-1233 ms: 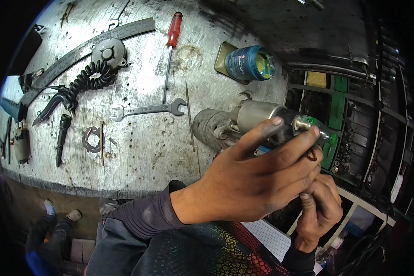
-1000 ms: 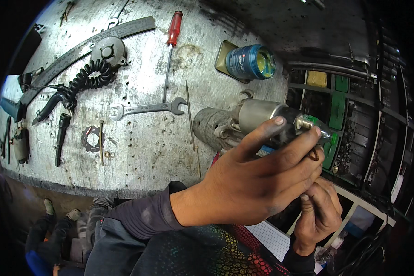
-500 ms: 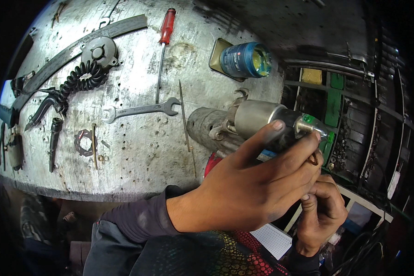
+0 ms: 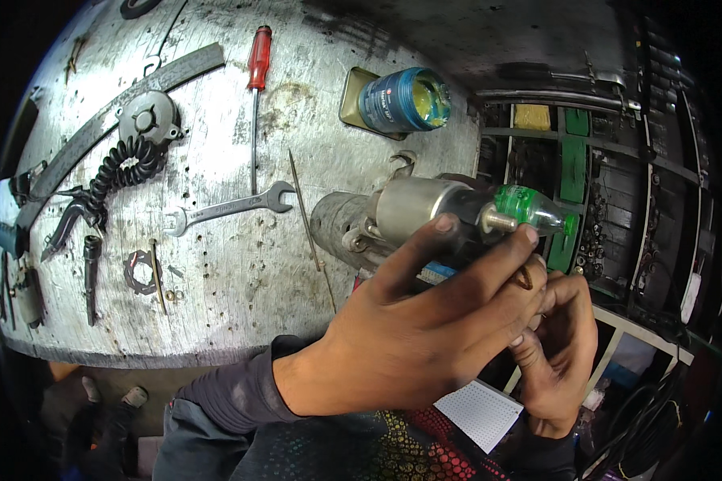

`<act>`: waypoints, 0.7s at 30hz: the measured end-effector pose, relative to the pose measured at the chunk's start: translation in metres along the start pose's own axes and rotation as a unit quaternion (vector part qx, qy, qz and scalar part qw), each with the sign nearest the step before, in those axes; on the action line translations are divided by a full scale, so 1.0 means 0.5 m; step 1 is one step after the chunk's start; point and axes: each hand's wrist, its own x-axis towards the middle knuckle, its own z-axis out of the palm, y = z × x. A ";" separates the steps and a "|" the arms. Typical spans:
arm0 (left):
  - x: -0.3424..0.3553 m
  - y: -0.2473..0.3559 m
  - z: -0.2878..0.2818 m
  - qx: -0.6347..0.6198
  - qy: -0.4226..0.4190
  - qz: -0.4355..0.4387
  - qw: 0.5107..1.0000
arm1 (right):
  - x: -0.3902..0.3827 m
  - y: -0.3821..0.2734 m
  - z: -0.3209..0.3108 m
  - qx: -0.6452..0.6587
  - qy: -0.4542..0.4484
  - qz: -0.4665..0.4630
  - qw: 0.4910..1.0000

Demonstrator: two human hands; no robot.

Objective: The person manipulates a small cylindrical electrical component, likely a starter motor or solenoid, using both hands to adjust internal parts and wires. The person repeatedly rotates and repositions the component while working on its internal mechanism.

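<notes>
Through the head camera I have a silver cylinder (image 4: 413, 210) to the right of middle, lying alongside a darker, larger cylinder (image 4: 337, 228) at the bench's right-hand side. Its long axis runs roughly left to right, and a threaded stud (image 4: 501, 221) juts from the dark right end, pointing rightward. That stud is the relation I watch: it sits just above the fingertips of the left hand (image 4: 413, 329), which reaches in from the lower left and is the nearer of the two. I see its back, the fingers loosely spread, the uppermost tip against the dark end of the cylinder, the next one just under the stud; whether the hidden fingers grip anything I can't tell. A brown ring (image 4: 524, 278) shows at one finger. The right hand (image 4: 557, 353) stands below and right of the stud, thumb and bent fingers drawn in close to the left fingertips; anything pinched there is hidden from me. Just beyond the stud lies a clear bottle (image 4: 529, 208) with green markings. Farther out, a blue tub (image 4: 405, 100) leans on its side above, while an open-ended wrench (image 4: 231, 210) and a red-handled screwdriver (image 4: 259, 60) lie leftward on the worn bench (image 4: 225, 280).
</notes>
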 end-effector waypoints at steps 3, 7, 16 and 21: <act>0.004 0.008 -0.004 -0.006 -0.023 -0.020 1.000 | 0.017 -0.002 -0.016 0.041 -0.029 0.047 0.998; 0.016 0.020 -0.022 0.000 -0.041 -0.034 0.999 | 0.024 0.020 -0.008 0.189 -0.022 0.051 0.980; 0.071 0.078 -0.069 0.006 -0.100 -0.088 0.991 | -0.003 0.250 0.087 0.634 -0.039 0.057 0.770; 0.049 0.082 -0.046 -0.002 -0.073 -0.113 0.991 | -0.036 0.387 0.248 0.076 -0.059 -0.158 0.983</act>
